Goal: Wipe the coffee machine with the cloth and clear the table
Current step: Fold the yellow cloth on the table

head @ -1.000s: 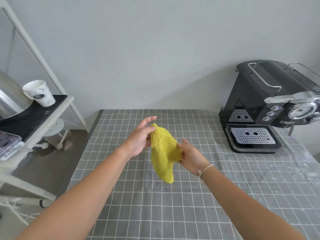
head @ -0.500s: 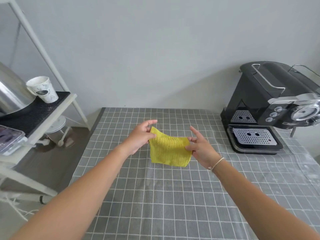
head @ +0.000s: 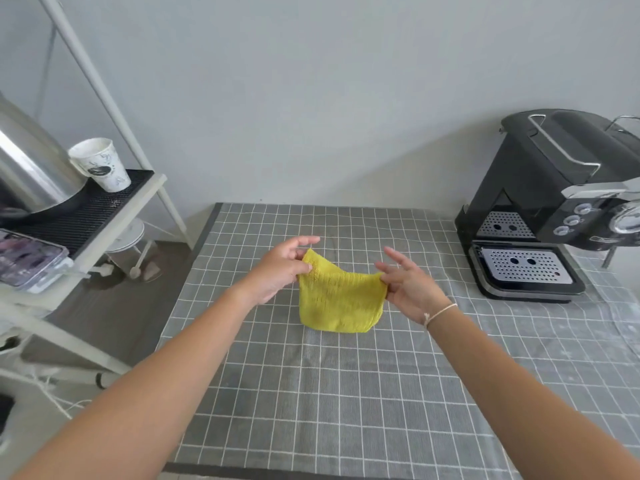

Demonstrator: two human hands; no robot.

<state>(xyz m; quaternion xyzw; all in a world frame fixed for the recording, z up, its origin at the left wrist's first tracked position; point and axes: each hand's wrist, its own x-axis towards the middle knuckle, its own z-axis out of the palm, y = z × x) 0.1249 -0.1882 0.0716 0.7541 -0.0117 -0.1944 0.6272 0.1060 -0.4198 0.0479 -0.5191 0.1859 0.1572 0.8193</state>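
Note:
A yellow cloth (head: 341, 301) hangs spread out above the middle of the table, held by its two upper corners. My left hand (head: 280, 270) pinches the left corner and my right hand (head: 408, 284) pinches the right corner, the other fingers splayed. The lower edge of the cloth rests on or just above the grey checked tablecloth (head: 346, 393). The black coffee machine (head: 561, 202) stands at the back right of the table, its perforated drip tray (head: 526, 266) facing me, well to the right of my right hand.
A white shelf rack (head: 114, 216) stands left of the table with a paper cup (head: 102, 164), a steel vessel (head: 31, 164) and a phone-like device (head: 27, 261) on it. The wall runs close behind the table.
The cloth went from a bunched, hanging fold to a flat spread sheet as my hands drew apart. Both hands have since lowered slightly toward the table.

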